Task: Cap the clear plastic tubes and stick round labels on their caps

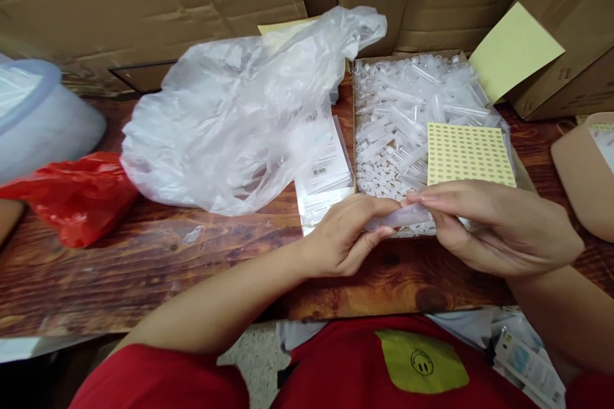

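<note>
A small translucent plastic tube [407, 215] lies sideways between my two hands, over the near edge of a cardboard tray [355, 134]. My left hand [346, 230] pinches its left end. The thumb and fingertips of my right hand [499, 220] close on its right end, partly hiding it. Many clear tubes [412, 102] and small white pieces [384, 179] fill the tray behind my hands. On top of them, just beyond my right hand, rests a yellow sticker sheet [467, 152] with rows of small dark prints.
A crumpled clear plastic bag [225, 121] covers part of a stack of printed cards [326, 166]. At left are a red plastic bag [91, 195] and a pale tub [52, 121]. Cardboard boxes [153, 0] line the back; a beige bin [582, 172] stands right.
</note>
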Action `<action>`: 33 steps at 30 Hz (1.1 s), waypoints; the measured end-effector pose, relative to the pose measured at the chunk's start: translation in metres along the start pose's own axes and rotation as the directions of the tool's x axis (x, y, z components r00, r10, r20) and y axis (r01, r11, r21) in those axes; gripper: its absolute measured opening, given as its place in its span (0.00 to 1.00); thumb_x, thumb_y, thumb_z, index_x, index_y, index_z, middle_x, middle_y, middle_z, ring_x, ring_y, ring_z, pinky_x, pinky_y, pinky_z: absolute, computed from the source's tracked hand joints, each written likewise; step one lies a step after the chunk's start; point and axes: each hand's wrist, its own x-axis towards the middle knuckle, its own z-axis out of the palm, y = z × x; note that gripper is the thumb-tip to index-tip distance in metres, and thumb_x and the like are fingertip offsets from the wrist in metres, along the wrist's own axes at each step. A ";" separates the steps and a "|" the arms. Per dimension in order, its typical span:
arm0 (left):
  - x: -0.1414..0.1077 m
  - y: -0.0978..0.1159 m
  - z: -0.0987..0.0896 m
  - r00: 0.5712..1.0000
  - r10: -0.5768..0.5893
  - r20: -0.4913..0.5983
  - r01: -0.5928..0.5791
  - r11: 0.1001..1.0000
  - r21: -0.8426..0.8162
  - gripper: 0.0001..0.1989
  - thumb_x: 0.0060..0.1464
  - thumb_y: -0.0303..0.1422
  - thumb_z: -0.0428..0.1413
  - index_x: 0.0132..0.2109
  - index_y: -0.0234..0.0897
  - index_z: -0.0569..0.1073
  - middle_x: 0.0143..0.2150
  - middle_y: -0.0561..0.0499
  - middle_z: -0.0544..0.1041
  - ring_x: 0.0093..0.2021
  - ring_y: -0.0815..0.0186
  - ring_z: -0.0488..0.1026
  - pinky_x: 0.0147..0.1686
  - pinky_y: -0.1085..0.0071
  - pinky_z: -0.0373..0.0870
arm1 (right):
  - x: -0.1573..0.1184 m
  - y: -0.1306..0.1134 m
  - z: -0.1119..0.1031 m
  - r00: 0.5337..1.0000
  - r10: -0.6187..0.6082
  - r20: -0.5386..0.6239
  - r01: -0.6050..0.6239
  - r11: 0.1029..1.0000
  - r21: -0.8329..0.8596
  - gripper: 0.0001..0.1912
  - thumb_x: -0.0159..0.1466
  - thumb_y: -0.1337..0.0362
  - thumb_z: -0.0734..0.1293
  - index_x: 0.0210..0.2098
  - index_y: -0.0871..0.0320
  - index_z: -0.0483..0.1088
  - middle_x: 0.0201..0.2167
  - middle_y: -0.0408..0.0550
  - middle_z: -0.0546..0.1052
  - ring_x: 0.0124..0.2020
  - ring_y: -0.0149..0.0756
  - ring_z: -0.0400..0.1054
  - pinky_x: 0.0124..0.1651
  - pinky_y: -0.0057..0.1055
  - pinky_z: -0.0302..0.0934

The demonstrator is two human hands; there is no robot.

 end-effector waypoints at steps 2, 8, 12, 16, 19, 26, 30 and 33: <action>-0.001 -0.001 0.000 1.000 -0.003 -0.002 0.003 1.000 -0.009 0.11 0.69 0.32 0.51 0.55 0.37 0.69 0.46 0.42 0.82 0.41 0.63 0.79 0.42 0.68 0.76 | -0.001 0.002 -0.001 0.999 -0.011 0.051 0.011 1.000 -0.003 0.18 0.70 0.68 0.65 0.57 0.48 0.75 0.47 0.46 0.84 0.47 0.35 0.81 0.52 0.30 0.76; -0.002 -0.002 -0.001 0.999 -0.036 0.018 0.037 0.998 -0.041 0.11 0.69 0.32 0.52 0.55 0.37 0.69 0.47 0.41 0.82 0.42 0.63 0.79 0.43 0.67 0.76 | -0.001 0.004 -0.002 0.997 -0.066 0.050 0.068 0.997 -0.038 0.19 0.72 0.66 0.64 0.60 0.47 0.72 0.48 0.45 0.84 0.47 0.36 0.81 0.50 0.31 0.78; -0.003 -0.002 -0.001 0.999 -0.033 0.015 0.034 0.998 -0.049 0.11 0.68 0.31 0.52 0.55 0.37 0.69 0.49 0.40 0.82 0.45 0.61 0.80 0.45 0.66 0.76 | -0.002 0.004 -0.001 0.996 -0.071 0.046 0.073 0.996 -0.045 0.17 0.71 0.66 0.64 0.57 0.48 0.74 0.48 0.44 0.84 0.48 0.35 0.81 0.51 0.30 0.78; -0.004 -0.003 -0.001 0.999 -0.044 0.011 0.045 0.998 -0.039 0.11 0.68 0.31 0.52 0.55 0.38 0.69 0.47 0.41 0.82 0.44 0.61 0.80 0.45 0.66 0.76 | -0.001 0.002 -0.001 0.994 -0.107 0.006 0.107 0.992 -0.067 0.15 0.71 0.67 0.65 0.55 0.51 0.75 0.48 0.46 0.84 0.47 0.34 0.81 0.52 0.27 0.77; -0.006 -0.004 0.000 0.999 -0.033 0.004 0.033 0.999 -0.017 0.11 0.68 0.31 0.52 0.55 0.38 0.69 0.45 0.42 0.81 0.42 0.62 0.79 0.44 0.66 0.76 | 0.003 -0.003 -0.003 0.994 -0.111 0.005 0.111 0.989 -0.100 0.17 0.68 0.70 0.67 0.54 0.52 0.77 0.46 0.47 0.85 0.44 0.35 0.82 0.51 0.27 0.77; -0.006 -0.005 0.002 1.000 -0.031 -0.005 0.031 0.999 0.029 0.12 0.68 0.32 0.51 0.56 0.38 0.68 0.45 0.43 0.81 0.41 0.62 0.78 0.41 0.67 0.74 | 0.007 -0.002 0.003 0.982 -0.188 0.026 0.190 0.969 -0.158 0.12 0.66 0.71 0.70 0.48 0.57 0.77 0.45 0.55 0.84 0.44 0.38 0.81 0.47 0.29 0.78; -0.005 -0.007 0.003 1.000 0.017 -0.016 -0.016 0.999 0.050 0.12 0.68 0.32 0.51 0.57 0.37 0.68 0.42 0.44 0.80 0.38 0.63 0.77 0.39 0.68 0.73 | 0.003 0.001 0.009 0.968 -0.251 0.024 0.252 0.960 -0.123 0.10 0.65 0.72 0.70 0.46 0.57 0.75 0.47 0.59 0.83 0.42 0.40 0.80 0.40 0.34 0.76; -0.006 -0.011 0.003 0.998 0.061 -0.027 -0.061 0.998 0.020 0.17 0.68 0.33 0.52 0.61 0.39 0.68 0.43 0.44 0.81 0.38 0.62 0.77 0.39 0.66 0.73 | 0.000 -0.005 0.005 0.967 -0.254 0.028 0.256 0.964 -0.074 0.12 0.65 0.73 0.69 0.46 0.54 0.74 0.47 0.54 0.83 0.42 0.37 0.80 0.40 0.32 0.76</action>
